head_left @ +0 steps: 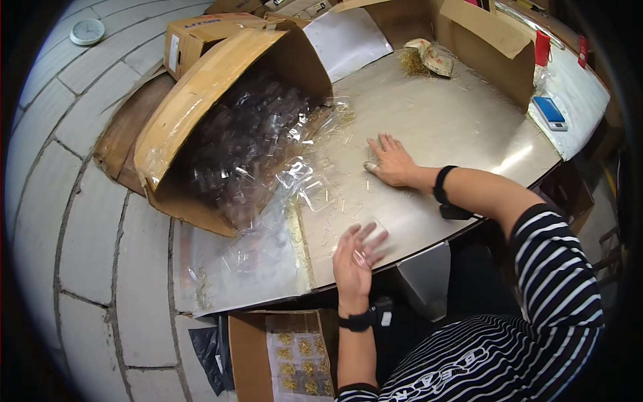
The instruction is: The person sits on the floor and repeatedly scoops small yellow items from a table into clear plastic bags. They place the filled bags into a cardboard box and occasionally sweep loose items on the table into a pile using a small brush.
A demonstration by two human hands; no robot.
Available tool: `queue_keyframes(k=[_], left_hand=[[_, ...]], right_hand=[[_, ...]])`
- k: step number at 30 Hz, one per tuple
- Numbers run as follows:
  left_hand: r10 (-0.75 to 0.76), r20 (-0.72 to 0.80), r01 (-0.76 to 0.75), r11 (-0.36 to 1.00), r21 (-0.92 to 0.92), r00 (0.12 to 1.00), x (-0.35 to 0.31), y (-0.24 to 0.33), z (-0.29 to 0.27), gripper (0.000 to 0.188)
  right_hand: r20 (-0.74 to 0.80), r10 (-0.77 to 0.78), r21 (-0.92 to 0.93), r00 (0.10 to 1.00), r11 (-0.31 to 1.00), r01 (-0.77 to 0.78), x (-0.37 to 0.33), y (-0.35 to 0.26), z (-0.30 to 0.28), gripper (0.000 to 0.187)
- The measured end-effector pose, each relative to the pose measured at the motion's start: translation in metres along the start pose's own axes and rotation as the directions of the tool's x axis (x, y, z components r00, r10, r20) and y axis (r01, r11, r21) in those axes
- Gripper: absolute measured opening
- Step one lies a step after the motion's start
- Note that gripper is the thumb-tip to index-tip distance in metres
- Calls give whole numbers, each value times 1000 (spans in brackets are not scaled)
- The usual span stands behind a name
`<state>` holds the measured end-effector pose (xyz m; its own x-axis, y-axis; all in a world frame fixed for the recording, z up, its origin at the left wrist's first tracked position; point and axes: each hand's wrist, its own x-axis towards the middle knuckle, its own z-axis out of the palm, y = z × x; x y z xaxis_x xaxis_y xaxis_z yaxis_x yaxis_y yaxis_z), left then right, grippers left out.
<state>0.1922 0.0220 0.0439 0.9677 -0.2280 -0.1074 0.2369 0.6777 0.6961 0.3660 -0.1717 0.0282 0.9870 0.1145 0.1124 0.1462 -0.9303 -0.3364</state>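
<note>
My right hand [392,161] lies on the metal tabletop [442,134], palm down, fingers stretched out. Small thin gold-coloured pieces [343,205] are scattered on the metal beside it. Nearer the front edge, my left hand [358,258] is raised with its fingers partly curled and a little blurred. A glint and faint clear edges among those fingers look like a clear plastic box [376,232]. To the left, a big cardboard box [221,87] lies tipped toward the tabletop, full of clear plastic boxes [251,141]. Some of these spill out onto the table.
A bag with gold-coloured pieces [429,58] lies at the far side by a cardboard wall [482,63]. A blue-screened scale [550,112] sits at the right. Below the front edge, a carton [249,355] holds rows of filled clear boxes [306,365]. A round clock [87,31] is at upper left.
</note>
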Motion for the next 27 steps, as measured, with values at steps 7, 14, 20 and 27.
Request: queue_keyframes(k=[7,14,20,27], left_hand=[[58,-161,-55,998,26,985,-62,11,-28,36],[87,-88,-78,992,99,992,19,20,-3,34],[3,-29,-2,1000,27,1000,-9,-5,13,38],[-90,-58,90,996,-5,994,-105,-50,-8,39]], right_hand=[[9,-148,-38,989,988,149,92,-35,32,68],[172,-350,-45,921,931,362,97,-37,33,64],[148,-375,-11,915,925,381,-12,5,13,62],[46,-241,-10,969,970,242,-123,-5,-10,59]])
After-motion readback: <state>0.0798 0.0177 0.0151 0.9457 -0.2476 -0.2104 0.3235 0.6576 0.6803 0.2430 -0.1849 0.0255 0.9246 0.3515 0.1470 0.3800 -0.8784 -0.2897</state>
